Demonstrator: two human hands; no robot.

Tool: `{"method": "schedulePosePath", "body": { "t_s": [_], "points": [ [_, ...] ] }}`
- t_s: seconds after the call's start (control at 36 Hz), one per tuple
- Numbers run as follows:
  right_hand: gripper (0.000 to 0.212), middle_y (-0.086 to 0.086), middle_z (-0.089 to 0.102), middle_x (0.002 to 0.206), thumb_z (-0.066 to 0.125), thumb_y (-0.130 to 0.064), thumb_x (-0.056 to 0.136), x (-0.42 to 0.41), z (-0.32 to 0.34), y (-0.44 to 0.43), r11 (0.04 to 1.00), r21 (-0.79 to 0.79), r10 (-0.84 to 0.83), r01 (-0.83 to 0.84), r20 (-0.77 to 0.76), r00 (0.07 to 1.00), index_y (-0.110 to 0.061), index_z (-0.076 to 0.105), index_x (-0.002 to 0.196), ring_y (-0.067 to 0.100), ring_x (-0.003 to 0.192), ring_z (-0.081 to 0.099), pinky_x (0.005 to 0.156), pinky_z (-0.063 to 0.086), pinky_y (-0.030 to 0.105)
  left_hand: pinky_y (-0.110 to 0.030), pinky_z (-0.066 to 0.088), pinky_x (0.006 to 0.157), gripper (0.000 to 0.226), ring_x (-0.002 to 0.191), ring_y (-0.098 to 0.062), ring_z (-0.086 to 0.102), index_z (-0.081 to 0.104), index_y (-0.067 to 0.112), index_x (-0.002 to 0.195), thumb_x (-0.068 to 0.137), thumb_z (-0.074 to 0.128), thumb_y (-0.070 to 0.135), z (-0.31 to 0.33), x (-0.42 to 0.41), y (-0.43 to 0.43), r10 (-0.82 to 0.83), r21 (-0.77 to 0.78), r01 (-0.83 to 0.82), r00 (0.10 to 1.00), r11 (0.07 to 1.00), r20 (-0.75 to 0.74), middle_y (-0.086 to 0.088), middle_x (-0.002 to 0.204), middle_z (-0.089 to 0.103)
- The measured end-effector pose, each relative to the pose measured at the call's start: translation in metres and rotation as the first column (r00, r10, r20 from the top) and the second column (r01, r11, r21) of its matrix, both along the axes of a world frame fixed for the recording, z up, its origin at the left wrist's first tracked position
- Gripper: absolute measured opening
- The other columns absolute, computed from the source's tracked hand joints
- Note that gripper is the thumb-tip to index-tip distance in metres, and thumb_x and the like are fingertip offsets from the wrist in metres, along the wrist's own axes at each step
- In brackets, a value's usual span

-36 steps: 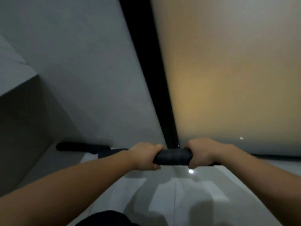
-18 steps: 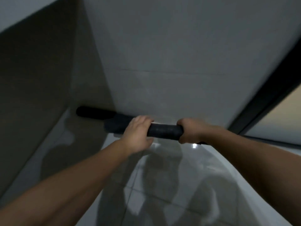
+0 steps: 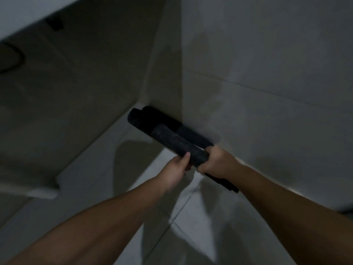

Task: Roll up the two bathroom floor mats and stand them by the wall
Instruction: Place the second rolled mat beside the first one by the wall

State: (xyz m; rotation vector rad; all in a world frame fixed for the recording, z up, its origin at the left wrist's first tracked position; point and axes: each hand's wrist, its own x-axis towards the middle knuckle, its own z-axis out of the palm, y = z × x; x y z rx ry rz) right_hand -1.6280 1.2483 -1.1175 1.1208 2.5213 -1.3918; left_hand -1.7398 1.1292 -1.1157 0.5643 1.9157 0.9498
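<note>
Two dark rolled mats are in the dim, blurred head view. One rolled mat (image 3: 152, 116) lies along the foot of the right wall, its far end near the corner. The second rolled mat (image 3: 177, 143) is held just in front of it, lying alongside and partly over it. My right hand (image 3: 215, 162) grips the near part of this second roll, and a dark end of it sticks out below my wrist. My left hand (image 3: 176, 167) holds the same roll from the left, thumb on top. Whether the held roll touches the wall is unclear.
Pale glossy floor tiles (image 3: 133, 169) run from the corner toward me. A dark wall or cabinet face (image 3: 66, 102) closes the left side, and the lighter tiled wall (image 3: 267, 83) stands on the right.
The view has swung left toward the corner. Both hands have carried the held roll along the wall until it lies beside the other roll; my left hand has shifted close to my right.
</note>
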Motion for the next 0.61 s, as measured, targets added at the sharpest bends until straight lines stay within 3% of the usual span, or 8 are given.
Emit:
{"method": "schedulePosePath", "body": {
  "t_s": [0.19, 0.31, 0.39, 0.47, 0.61],
  "points": [
    [0.033, 0.003, 0.068, 0.07, 0.07, -0.033, 0.049, -0.016, -0.006, -0.003, 0.982, -0.182, 0.038, -0.052, -0.08, 0.996, -0.022, 0.059, 0.079, 0.017, 0.062, 0.066, 0.052, 0.051, 0.029, -0.039, 0.048, 0.095, 0.039, 0.105, -0.025, 0.062, 0.055, 0.005, 0.119, 0.095, 0.048, 0.035, 0.003, 0.005, -0.002, 0.294, 0.12, -0.305, 0.951, 0.945, 0.099, -0.013, 0.116, 0.065],
    [0.04, 0.0, 0.068, 0.072, 0.07, -0.041, 0.046, -0.02, -0.012, -0.003, 0.981, -0.176, 0.06, -0.083, -0.129, 0.99, -0.026, 0.058, 0.081, 0.014, 0.061, 0.065, 0.057, 0.055, 0.032, -0.042, 0.05, 0.092, 0.03, 0.1, -0.028, 0.065, 0.054, 0.002, 0.116, 0.095, 0.052, 0.023, 0.001, 0.006, 0.001, 0.414, 0.183, -0.437, 0.897, 0.881, 0.153, -0.018, 0.113, 0.065],
    [0.05, -0.002, 0.066, 0.088, 0.071, -0.045, 0.056, -0.022, -0.016, -0.004, 0.988, -0.088, 0.108, -0.125, -0.174, 0.979, -0.029, 0.048, 0.098, 0.013, 0.074, 0.065, 0.067, 0.056, 0.037, -0.042, 0.053, 0.087, 0.03, 0.097, -0.027, 0.066, 0.052, -0.001, 0.118, 0.094, 0.051, 0.017, -0.001, 0.002, 0.005, 0.454, 0.211, -0.482, 0.875, 0.851, 0.169, -0.019, 0.111, 0.065],
    [0.077, 0.004, 0.05, 0.118, 0.071, -0.046, 0.066, -0.021, -0.021, -0.001, 0.979, 0.115, 0.19, -0.169, -0.205, 0.96, -0.028, 0.034, 0.131, 0.023, 0.099, 0.058, 0.082, 0.049, 0.036, -0.043, 0.053, 0.087, 0.026, 0.098, -0.028, 0.065, 0.052, 0.0, 0.117, 0.095, 0.051, 0.014, -0.005, -0.009, 0.014, 0.494, 0.22, -0.528, 0.848, 0.82, 0.191, -0.018, 0.112, 0.064],
    [0.067, 0.008, 0.039, 0.137, 0.065, -0.023, 0.079, -0.015, -0.04, 0.012, 0.861, 0.38, 0.429, -0.339, -0.183, 0.885, -0.021, 0.037, 0.14, 0.027, 0.112, 0.051, 0.087, 0.041, 0.027, -0.045, 0.053, 0.086, 0.032, 0.094, -0.034, 0.065, 0.055, -0.005, 0.114, 0.091, 0.057, 0.017, -0.027, -0.04, 0.033, 0.61, 0.199, -0.622, 0.782, 0.757, 0.125, -0.023, 0.108, 0.065]
  ]
}}
